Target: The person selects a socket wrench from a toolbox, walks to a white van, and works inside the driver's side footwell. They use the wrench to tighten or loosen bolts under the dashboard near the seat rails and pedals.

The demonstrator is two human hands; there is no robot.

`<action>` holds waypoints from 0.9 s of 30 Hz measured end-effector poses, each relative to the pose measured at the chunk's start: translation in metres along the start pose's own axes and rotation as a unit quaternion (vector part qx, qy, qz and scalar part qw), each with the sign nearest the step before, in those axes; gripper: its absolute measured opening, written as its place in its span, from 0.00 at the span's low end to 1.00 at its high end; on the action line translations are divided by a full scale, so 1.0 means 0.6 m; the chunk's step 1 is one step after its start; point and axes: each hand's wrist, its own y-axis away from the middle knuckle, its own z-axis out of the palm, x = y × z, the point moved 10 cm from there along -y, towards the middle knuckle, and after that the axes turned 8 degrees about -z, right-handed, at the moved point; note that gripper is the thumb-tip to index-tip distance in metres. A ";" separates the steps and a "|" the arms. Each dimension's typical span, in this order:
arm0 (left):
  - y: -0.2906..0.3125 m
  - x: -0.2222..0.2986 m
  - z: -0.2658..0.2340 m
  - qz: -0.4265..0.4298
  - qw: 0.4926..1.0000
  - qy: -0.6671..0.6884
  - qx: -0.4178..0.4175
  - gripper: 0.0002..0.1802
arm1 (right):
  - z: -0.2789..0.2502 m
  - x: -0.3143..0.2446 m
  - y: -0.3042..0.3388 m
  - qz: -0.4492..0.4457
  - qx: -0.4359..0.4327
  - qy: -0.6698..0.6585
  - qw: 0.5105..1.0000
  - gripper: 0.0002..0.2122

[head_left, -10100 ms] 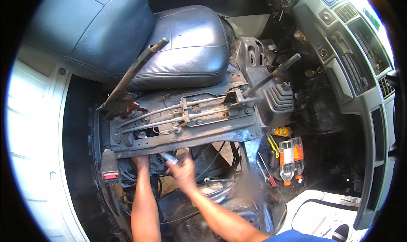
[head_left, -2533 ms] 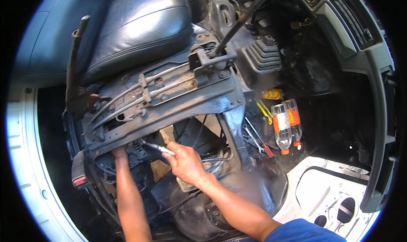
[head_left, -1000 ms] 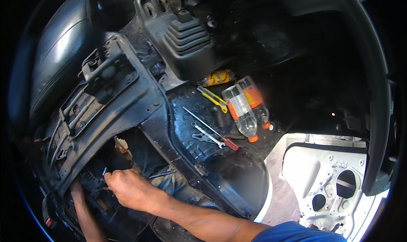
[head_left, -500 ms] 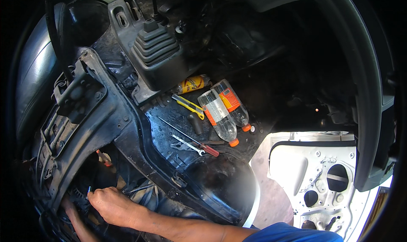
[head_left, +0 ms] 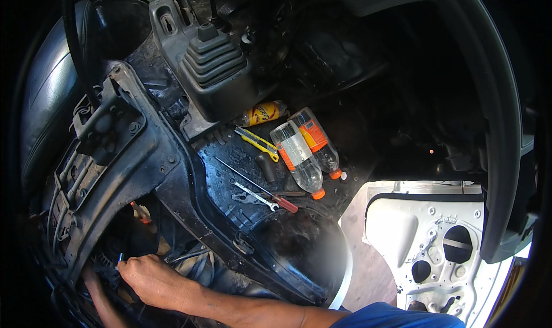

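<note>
My right hand [head_left: 150, 280] is closed in a fist over the dark engine bay, its forearm crossing from the lower right. A short, shiny metal rod end [head_left: 121, 258] pokes up at the knuckles; the rest of it is hidden in the grip. At the lower left my left forearm [head_left: 101, 298] reaches down beneath the black metal frame [head_left: 135, 150]. The left hand [head_left: 88, 274] is mostly hidden by the frame, and its fingers do not show. Below the fist lie dark engine parts and hoses [head_left: 201, 265]. An orange-red part [head_left: 141, 212] sits deeper in the opening.
On the cab floor lie a yellow box cutter [head_left: 257, 143], a wrench [head_left: 253, 194], a red-handled screwdriver [head_left: 284, 204] and a dark cylinder [head_left: 267, 167]. Plastic bottles [head_left: 299, 155] lie beside them. A gear-lever boot [head_left: 213, 58] stands behind; a white door panel [head_left: 397, 224] is at right.
The view has shifted very slightly. Both arms stay in nearly the same place, and the right fist keeps its grip.
</note>
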 end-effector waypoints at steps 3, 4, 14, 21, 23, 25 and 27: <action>-0.004 0.008 0.001 0.003 1.000 0.003 -0.001 0.32 | -0.004 -0.002 0.000 -0.007 0.012 0.000 1.000 0.08; -0.006 0.011 0.003 0.004 1.000 0.002 -0.001 0.32 | -0.005 -0.002 0.000 -0.007 0.016 -0.005 1.000 0.08; -0.014 0.019 -0.011 0.013 1.000 0.005 -0.002 0.32 | -0.019 -0.008 -0.002 -0.022 0.017 -0.024 0.999 0.05; -0.021 0.034 -0.018 0.018 1.000 0.013 0.001 0.32 | -0.018 -0.011 -0.005 -0.010 0.000 -0.042 0.999 0.04; -0.021 0.038 -0.024 0.022 1.000 0.017 0.001 0.32 | -0.014 -0.007 -0.005 0.006 -0.014 -0.041 0.999 0.04; -0.019 0.037 -0.032 0.022 1.000 0.019 0.002 0.32 | -0.017 -0.013 -0.007 -0.016 -0.007 -0.047 0.999 0.06; -0.017 0.037 -0.045 0.025 0.999 0.017 0.009 0.32 | -0.008 -0.011 -0.006 -0.002 -0.041 -0.013 0.999 0.07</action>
